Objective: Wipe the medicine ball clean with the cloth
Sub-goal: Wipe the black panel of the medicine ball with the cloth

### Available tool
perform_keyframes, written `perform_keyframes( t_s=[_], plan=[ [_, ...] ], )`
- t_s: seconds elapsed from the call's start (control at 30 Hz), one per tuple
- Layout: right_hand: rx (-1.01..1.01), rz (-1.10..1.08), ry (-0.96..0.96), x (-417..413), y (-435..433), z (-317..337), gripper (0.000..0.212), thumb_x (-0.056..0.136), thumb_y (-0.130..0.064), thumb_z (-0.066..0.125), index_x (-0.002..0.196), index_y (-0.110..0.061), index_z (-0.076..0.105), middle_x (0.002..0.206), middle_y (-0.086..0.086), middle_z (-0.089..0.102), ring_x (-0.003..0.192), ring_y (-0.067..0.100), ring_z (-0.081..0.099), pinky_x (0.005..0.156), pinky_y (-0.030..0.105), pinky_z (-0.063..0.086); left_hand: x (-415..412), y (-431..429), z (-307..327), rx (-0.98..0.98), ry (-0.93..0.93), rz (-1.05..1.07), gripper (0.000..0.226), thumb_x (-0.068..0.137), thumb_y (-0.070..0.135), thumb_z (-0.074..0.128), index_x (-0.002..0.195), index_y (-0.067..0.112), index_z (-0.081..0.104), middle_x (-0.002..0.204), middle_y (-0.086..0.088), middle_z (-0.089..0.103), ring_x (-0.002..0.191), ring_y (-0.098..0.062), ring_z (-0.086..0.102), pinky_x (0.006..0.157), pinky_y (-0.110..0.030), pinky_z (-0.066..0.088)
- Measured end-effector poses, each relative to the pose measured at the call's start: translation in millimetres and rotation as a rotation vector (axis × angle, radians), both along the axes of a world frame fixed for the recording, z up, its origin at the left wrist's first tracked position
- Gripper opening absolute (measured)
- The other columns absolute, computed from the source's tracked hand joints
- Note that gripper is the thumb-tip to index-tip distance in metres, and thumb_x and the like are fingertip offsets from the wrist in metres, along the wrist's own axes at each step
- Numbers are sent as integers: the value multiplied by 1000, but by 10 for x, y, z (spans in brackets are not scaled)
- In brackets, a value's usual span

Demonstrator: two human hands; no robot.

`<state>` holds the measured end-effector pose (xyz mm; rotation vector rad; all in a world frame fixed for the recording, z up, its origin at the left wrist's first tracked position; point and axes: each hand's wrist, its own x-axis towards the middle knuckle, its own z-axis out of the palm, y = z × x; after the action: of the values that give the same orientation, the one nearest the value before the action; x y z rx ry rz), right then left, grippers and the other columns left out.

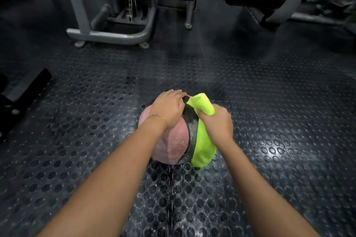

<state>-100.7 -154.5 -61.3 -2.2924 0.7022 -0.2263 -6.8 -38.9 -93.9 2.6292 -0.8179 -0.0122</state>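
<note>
Both hands work on the medicine ball point(171, 140) on the floor.
The left hand point(169, 106) lies flat on its top; the right hand point(217, 121) grips a yellow-green cloth point(202, 148) draped down its right side, on the studded rubber floor point(269, 102).

Pink medicine ball point(173, 140) with black band sits on the floor; neon-yellow cloth point(203, 140) draped over its right side.

The pink-and-black medicine ball point(172, 141) lies on the studded rubber floor point(279, 121). The neon-yellow cloth point(202, 147) drapes its right side.
</note>
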Motion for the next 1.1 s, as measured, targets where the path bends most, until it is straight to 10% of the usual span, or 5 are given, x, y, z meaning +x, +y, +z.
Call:
perform_keyframes(
  t_s=[1.1],
  plan=[
    [8,-78,-5,-152,41,-149,22,83,-37,57,82,-16,61,89,9,66,86,34,59,65,33,40,-48,-84,-1,65,27,137,47,97,22,25,141,16,40,150,-2,38,139,-19,31,116,-32,20]
  ],
)
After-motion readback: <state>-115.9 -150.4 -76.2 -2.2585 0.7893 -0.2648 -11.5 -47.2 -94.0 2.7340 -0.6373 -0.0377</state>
